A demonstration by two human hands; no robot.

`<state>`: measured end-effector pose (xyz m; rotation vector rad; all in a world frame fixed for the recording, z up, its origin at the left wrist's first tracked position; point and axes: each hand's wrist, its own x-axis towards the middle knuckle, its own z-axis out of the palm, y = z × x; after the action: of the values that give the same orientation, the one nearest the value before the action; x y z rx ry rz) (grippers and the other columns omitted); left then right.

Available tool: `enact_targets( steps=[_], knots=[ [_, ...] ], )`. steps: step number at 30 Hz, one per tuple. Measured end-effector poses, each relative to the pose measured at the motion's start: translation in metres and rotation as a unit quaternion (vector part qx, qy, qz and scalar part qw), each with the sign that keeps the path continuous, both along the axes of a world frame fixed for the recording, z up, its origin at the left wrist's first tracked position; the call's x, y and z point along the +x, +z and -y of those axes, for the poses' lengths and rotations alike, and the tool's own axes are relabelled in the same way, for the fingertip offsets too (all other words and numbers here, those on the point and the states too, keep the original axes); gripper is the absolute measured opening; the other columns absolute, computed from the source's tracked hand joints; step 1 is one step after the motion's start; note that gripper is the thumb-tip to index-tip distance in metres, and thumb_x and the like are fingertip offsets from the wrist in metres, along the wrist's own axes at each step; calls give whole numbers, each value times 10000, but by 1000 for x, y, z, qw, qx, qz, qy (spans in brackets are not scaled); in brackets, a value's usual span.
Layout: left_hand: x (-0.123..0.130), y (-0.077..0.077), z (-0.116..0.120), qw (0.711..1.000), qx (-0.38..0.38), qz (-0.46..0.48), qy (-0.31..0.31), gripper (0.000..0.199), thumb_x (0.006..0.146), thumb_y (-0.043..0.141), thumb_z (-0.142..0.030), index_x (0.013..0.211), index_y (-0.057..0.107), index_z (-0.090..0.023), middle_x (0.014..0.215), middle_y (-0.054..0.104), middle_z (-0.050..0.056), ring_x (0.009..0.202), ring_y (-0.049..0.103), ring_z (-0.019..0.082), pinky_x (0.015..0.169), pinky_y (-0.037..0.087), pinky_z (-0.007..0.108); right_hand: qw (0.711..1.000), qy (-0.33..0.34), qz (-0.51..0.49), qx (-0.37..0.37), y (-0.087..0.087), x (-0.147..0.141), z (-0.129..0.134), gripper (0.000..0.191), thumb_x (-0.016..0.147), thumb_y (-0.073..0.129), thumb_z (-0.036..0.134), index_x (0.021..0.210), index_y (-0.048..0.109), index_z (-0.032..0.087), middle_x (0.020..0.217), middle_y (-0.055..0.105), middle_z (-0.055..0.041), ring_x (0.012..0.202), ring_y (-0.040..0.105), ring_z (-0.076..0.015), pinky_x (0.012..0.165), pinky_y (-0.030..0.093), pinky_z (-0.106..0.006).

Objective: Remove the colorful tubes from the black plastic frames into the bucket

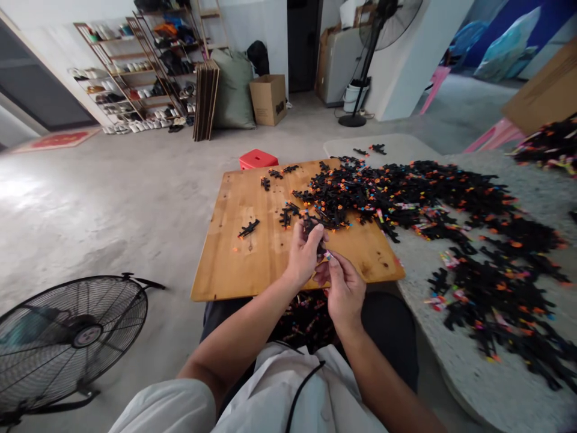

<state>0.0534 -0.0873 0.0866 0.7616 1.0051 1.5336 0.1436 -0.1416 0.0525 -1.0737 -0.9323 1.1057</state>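
My left hand (303, 251) is closed around a small black toy gun (321, 248) above the near side of a wooden board (234, 267). Against the end of that gun, my right hand (346, 291) pinches a tiny pink-and-white piece (328, 255); its exact kind is too small to make out. Just beyond my hands spreads a heap of black toy guns (356, 189) with orange and blue tips. One separate toy gun (249, 228) lies on the board to the left. Between my legs, below the board's edge, are more black and coloured pieces (304, 322).
A speckled stone table (428, 325) on the right bears more toy guns (505, 288). A red stool (258, 159) stands behind the board. A black floor fan (85, 334) is at lower left. Shoe racks (130, 72), a cardboard box (267, 101) and a standing fan (360, 99) are further back.
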Motion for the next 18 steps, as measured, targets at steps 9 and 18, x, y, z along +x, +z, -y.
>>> enact_targets(
  steps=[9,18],
  knots=[
    [-31,-14,4,979,-17,22,-202,412,748,885,-388,982,661,-133,771,645,-3,674,595,104,657,466,249,987,-10,145,64,1,18,-5,330,984,627,446,1143,740,179,809,762,-55,648,708,-180,643,594,-310],
    [-13,-29,10,993,-57,81,-70,473,721,882,-502,973,697,-146,839,694,26,696,596,103,558,382,200,992,-49,111,32,-4,7,-11,392,965,638,487,1171,714,163,1049,791,-124,742,742,-197,590,594,-293]
  ],
)
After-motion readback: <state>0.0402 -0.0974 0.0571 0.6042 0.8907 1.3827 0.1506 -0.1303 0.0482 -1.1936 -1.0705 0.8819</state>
